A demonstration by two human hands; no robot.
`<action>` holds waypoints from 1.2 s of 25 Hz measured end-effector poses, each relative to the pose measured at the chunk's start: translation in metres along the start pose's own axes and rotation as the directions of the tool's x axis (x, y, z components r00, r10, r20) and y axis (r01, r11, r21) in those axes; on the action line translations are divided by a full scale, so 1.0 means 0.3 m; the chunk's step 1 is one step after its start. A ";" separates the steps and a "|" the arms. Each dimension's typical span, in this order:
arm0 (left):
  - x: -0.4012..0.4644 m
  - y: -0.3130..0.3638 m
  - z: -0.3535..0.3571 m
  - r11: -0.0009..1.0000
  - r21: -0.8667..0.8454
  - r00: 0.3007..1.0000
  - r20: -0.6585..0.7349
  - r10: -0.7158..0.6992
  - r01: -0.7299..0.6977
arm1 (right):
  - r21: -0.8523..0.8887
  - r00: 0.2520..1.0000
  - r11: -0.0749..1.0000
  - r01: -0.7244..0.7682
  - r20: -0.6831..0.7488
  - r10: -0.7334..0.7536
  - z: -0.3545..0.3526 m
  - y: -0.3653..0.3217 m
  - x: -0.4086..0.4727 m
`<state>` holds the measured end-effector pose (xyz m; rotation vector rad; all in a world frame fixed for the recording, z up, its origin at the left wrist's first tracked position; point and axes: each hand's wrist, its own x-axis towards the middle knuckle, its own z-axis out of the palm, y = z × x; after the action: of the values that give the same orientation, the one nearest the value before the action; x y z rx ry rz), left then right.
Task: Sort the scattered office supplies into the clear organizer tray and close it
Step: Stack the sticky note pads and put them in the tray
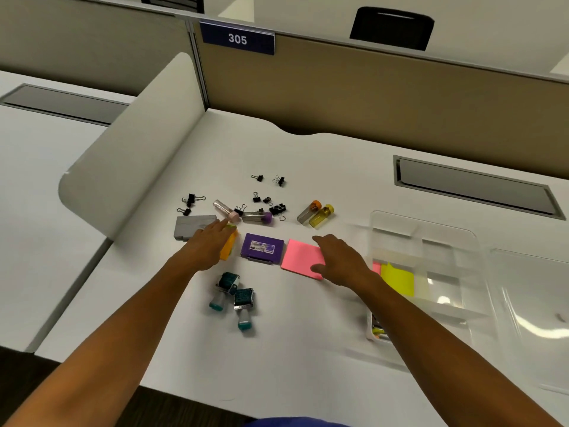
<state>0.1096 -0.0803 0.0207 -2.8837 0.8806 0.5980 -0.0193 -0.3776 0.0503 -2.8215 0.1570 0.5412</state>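
Note:
My right hand rests over the right edge of a pink sticky-note pad, thumb under its near corner. My left hand lies flat over an orange item, fingertips near a grey box. A purple case sits between the two hands. The clear organizer tray stands open at the right, holding yellow and pink notes. Its clear lid lies beside it. Two teal stamps lie near me. Several black binder clips and small tubes are scattered farther back.
A curved white divider borders the desk on the left. A tan partition with a "305" sign closes the back. A grey cable hatch sits in the desk at the back right.

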 end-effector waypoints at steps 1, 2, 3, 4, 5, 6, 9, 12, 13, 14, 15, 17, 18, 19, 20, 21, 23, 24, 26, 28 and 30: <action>0.007 -0.011 0.001 1.000 0.009 1.000 0.019 -0.004 0.004 | -0.023 1.000 1.000 -0.004 0.019 0.004 0.013 -0.011 0.012; 0.012 -0.022 0.000 1.000 0.018 1.000 0.029 -0.007 0.006 | -0.041 0.999 0.999 -0.010 0.035 0.011 0.025 -0.021 0.024; 0.016 -0.031 -0.003 1.000 0.024 0.999 0.035 -0.006 0.005 | -0.055 0.999 0.998 -0.016 0.046 0.019 0.035 -0.030 0.035; 0.019 -0.039 -0.007 1.000 0.020 0.999 0.038 -0.004 0.003 | -0.072 0.999 0.997 -0.020 0.047 0.024 0.044 -0.036 0.045; 0.021 -0.044 -0.012 1.000 0.008 0.999 0.037 -0.003 0.003 | -0.095 0.999 0.995 -0.020 0.037 0.023 0.052 -0.040 0.052; 0.022 -0.051 -0.015 1.000 -0.002 0.999 0.032 -0.002 0.002 | -0.121 1.000 0.993 -0.017 0.021 0.019 0.060 -0.045 0.060; 0.021 -0.074 -0.027 1.000 0.021 1.000 -0.006 0.003 -0.003 | -0.142 1.000 0.989 -0.029 -0.006 0.028 0.072 -0.049 0.075; 0.020 -0.094 -0.037 0.998 0.070 1.000 -0.021 0.003 -0.002 | -0.098 0.995 0.992 -0.086 0.033 0.089 0.080 -0.040 0.082; 0.022 -0.097 -0.039 0.996 0.089 1.000 -0.026 0.000 0.002 | -0.090 0.994 0.991 -0.102 0.041 0.106 0.084 -0.037 0.082; 0.023 -0.099 -0.040 0.994 0.111 0.999 -0.033 -0.002 0.005 | -0.085 0.992 0.990 -0.116 0.039 0.119 0.091 -0.034 0.080; 0.023 -0.100 -0.039 0.991 0.136 0.999 -0.038 -0.004 0.009 | -0.080 0.991 0.988 -0.128 0.031 0.131 0.099 -0.033 0.077; 0.026 -0.099 -0.036 0.985 0.171 1.000 -0.029 -0.013 0.018 | -0.051 0.988 0.986 -0.156 0.014 0.157 0.112 -0.032 0.071; 0.026 -0.096 -0.036 0.984 0.174 1.000 -0.017 -0.022 0.024 | -0.027 0.985 0.985 -0.172 0.010 0.172 0.117 -0.033 0.067; 0.024 -0.095 -0.038 0.985 0.171 0.999 -0.008 -0.031 0.032 | 0.000 0.983 0.983 -0.185 0.005 0.185 0.122 -0.034 0.062; 0.021 -0.094 -0.041 0.985 0.168 0.999 -0.002 -0.039 0.039 | 0.026 0.981 0.981 -0.193 -0.001 0.193 0.127 -0.035 0.055; 0.017 -0.095 -0.042 0.985 0.169 0.999 0.001 -0.043 0.042 | 0.053 0.981 0.979 -0.195 -0.009 0.196 0.131 -0.037 0.049; 0.006 -0.098 -0.041 0.987 0.155 0.999 -0.008 -0.032 0.033 | 0.107 0.979 0.974 -0.198 -0.027 0.202 0.139 -0.038 0.032; 0.001 -0.099 -0.042 0.992 0.126 1.000 -0.021 -0.021 0.024 | 0.128 0.978 0.972 -0.199 -0.036 0.205 0.143 -0.039 0.023; -0.010 -0.100 -0.049 0.999 0.053 0.998 -0.063 -0.007 0.010 | 0.149 0.978 0.970 -0.193 -0.051 0.203 0.148 -0.040 0.011; -0.020 -0.095 -0.060 1.000 0.007 0.993 -0.120 0.007 -0.006 | 0.176 0.978 0.966 -0.189 -0.059 0.202 0.148 -0.041 0.002; -0.033 -0.085 -0.073 1.000 -0.015 0.987 -0.158 -0.003 0.000 | 0.198 0.974 0.960 -0.200 -0.066 0.217 0.140 -0.040 -0.006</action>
<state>0.1238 -0.0577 0.0433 -2.9781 0.8956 0.3811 -0.0337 -0.3545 0.0163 -2.6572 0.5013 0.4219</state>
